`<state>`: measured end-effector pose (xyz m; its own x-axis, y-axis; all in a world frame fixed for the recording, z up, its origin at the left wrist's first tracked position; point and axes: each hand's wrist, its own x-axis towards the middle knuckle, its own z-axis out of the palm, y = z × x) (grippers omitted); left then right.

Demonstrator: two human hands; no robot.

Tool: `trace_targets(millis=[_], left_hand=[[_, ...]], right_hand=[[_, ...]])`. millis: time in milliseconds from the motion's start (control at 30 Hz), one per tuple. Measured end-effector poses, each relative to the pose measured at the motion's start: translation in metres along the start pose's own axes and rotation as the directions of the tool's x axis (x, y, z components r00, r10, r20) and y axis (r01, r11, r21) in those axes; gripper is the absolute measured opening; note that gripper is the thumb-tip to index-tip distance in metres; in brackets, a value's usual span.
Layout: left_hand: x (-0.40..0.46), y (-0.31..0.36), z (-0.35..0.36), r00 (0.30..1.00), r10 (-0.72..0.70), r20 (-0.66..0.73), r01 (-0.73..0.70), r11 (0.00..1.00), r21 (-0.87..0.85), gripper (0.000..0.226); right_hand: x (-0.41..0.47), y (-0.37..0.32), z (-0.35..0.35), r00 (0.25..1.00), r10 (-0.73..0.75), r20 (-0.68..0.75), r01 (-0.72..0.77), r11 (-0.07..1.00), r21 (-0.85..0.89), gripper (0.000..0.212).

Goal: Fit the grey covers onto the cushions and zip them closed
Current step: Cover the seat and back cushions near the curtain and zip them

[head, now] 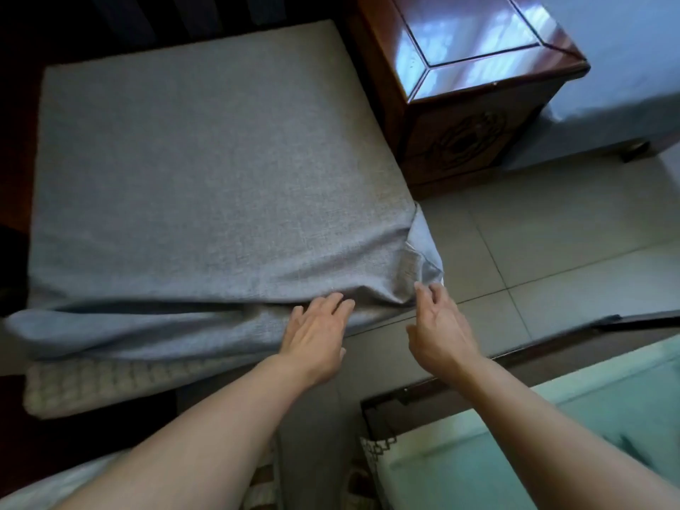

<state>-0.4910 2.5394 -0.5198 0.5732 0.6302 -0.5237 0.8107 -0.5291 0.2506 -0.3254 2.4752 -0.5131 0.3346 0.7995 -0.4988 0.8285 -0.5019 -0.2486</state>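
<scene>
A large square cushion lies in front of me, wrapped in its grey cover (206,171). The cover is smooth on top and loose and wrinkled along the near edge, where a slack flap (423,248) bunches at the near right corner. My left hand (316,336) rests flat, fingers straight, on the cover's near edge. My right hand (439,325) is at the near right corner, its fingertips touching the bunched fabric with relaxed fingers. I see no zip. A pale quilted cushion edge (103,384) shows below the near left side of the cover.
A dark glossy wooden side table (474,75) stands right of the cushion. Pale floor tiles (552,233) fill the right side. A glass-topped table with a dark frame (552,436) sits at the lower right. Dark wooden furniture borders the cushion on the left.
</scene>
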Motion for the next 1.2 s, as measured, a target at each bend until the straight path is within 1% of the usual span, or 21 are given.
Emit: trace_targets(millis=[67,133,200,267,367,467,533,567,600,667,700,733,800,833,900,933,967,1033,1100,1200], left_hand=[[0.020,0.011,0.002,0.990,0.058,-0.127,-0.057,0.998,0.012,0.071],[0.039,0.019,0.004,0.967,0.135,-0.215,-0.125,0.990,0.059,0.068],[0.054,0.026,0.006,0.957,0.205,-0.207,-0.179,0.975,0.135,0.066],[0.064,0.030,0.006,0.958,0.232,-0.171,-0.197,0.960,0.198,0.060],[0.078,0.036,-0.001,0.954,0.269,-0.135,-0.238,0.949,0.206,0.042],[0.094,0.046,-0.015,0.932,0.314,-0.181,-0.294,0.947,0.128,0.032],[0.106,0.054,-0.025,0.918,0.337,-0.210,-0.327,0.942,0.080,0.036],[0.111,0.057,-0.029,0.910,0.357,-0.210,-0.351,0.934,0.068,0.041],[0.117,0.059,-0.033,0.900,0.392,-0.189,-0.385,0.920,0.073,0.049],[0.128,0.061,-0.042,0.876,0.469,-0.114,-0.452,0.880,0.146,0.064],[0.133,0.062,-0.045,0.865,0.496,-0.075,-0.475,0.857,0.199,0.062],[0.139,0.061,-0.047,0.852,0.522,-0.050,-0.496,0.832,0.249,0.054],[0.148,0.057,-0.051,0.819,0.571,-0.053,-0.522,0.780,0.345,0.031],[0.154,0.055,-0.053,0.795,0.604,-0.054,-0.539,0.745,0.393,0.025],[0.166,0.049,-0.056,0.733,0.678,-0.046,-0.586,0.665,0.463,0.020],[0.172,0.049,-0.056,0.704,0.710,-0.033,-0.610,0.627,0.485,0.020],[0.176,0.051,-0.055,0.693,0.721,0.000,-0.624,0.600,0.500,0.023],[0.182,0.056,-0.052,0.708,0.702,0.073,-0.627,0.578,0.522,0.039],[0.192,0.064,-0.050,0.714,0.687,0.134,-0.643,0.568,0.513,0.055],[0.202,0.074,-0.046,0.698,0.665,0.264,-0.688,0.521,0.505,0.063]], right_hand=[[0.011,0.011,0.013,0.997,0.053,-0.059,-0.047,0.994,0.098,0.053],[0.019,0.019,0.025,0.993,0.080,-0.082,-0.066,0.984,0.164,0.058],[0.024,0.023,0.035,0.993,0.069,-0.092,-0.049,0.978,0.205,0.063],[0.025,0.023,0.040,0.995,0.059,-0.084,-0.037,0.969,0.244,0.067],[0.024,0.027,0.041,0.993,0.111,-0.048,-0.090,0.945,0.314,0.067],[0.029,0.031,0.042,0.979,0.193,-0.057,-0.149,0.884,0.443,0.056],[0.036,0.028,0.041,0.950,0.302,-0.077,-0.212,0.808,0.549,0.043],[0.039,0.025,0.039,0.927,0.370,-0.071,-0.258,0.761,0.596,0.036],[0.042,0.021,0.037,0.896,0.440,-0.053,-0.308,0.704,0.640,0.029],[0.052,0.015,0.031,0.826,0.563,0.004,-0.392,0.570,0.722,0.023],[0.056,0.012,0.029,0.788,0.615,0.045,-0.431,0.498,0.753,0.023],[0.061,0.010,0.028,0.744,0.662,0.088,-0.469,0.424,0.775,0.024],[0.069,0.007,0.026,0.677,0.720,0.156,-0.518,0.315,0.795,0.026],[0.073,0.004,0.025,0.643,0.741,0.193,-0.539,0.258,0.802,0.029],[0.079,0.001,0.023,0.587,0.770,0.251,-0.575,0.178,0.799,0.039],[0.082,0.001,0.022,0.560,0.782,0.275,-0.596,0.150,0.789,0.041],[0.085,0.001,0.022,0.543,0.787,0.292,-0.614,0.136,0.778,0.039],[0.088,0.003,0.020,0.566,0.769,0.297,-0.619,0.158,0.769,0.028],[0.091,0.007,0.023,0.595,0.756,0.272,-0.583,0.172,0.794,0.023],[0.086,0.011,0.022,0.607,0.767,0.210,-0.501,0.164,0.850,0.017]])
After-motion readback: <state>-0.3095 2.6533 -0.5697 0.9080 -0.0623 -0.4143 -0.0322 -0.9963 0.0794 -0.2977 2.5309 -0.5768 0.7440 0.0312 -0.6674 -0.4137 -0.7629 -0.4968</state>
